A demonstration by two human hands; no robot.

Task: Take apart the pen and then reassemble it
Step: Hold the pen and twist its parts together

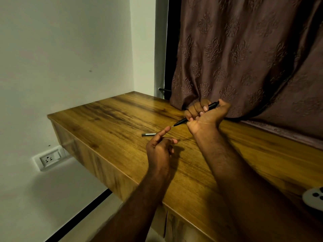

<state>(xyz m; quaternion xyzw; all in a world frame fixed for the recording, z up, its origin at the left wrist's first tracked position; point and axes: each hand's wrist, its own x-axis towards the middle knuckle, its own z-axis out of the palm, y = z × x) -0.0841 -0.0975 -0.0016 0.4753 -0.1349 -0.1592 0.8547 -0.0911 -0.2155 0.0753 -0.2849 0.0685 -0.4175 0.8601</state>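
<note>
My right hand point(204, 114) grips a black pen point(181, 121) in its curled fingers, above the wooden table point(108, 123). The pen's tip points down-left and its rear end sticks out past my thumb near the curtain. My left hand point(161, 145) hovers just below the tip, with the forefinger stretched out so that its end almost touches the point; the other fingers are loosely curled and hold nothing. A short dark pen part point(148, 134) lies flat on the table just left of my left forefinger.
A brown patterned curtain point(244, 58) hangs behind the table and drapes onto its back edge. A grey remote-like object point(313, 198) lies at the table's right edge. A wall socket point(49, 158) sits low on the white wall at left.
</note>
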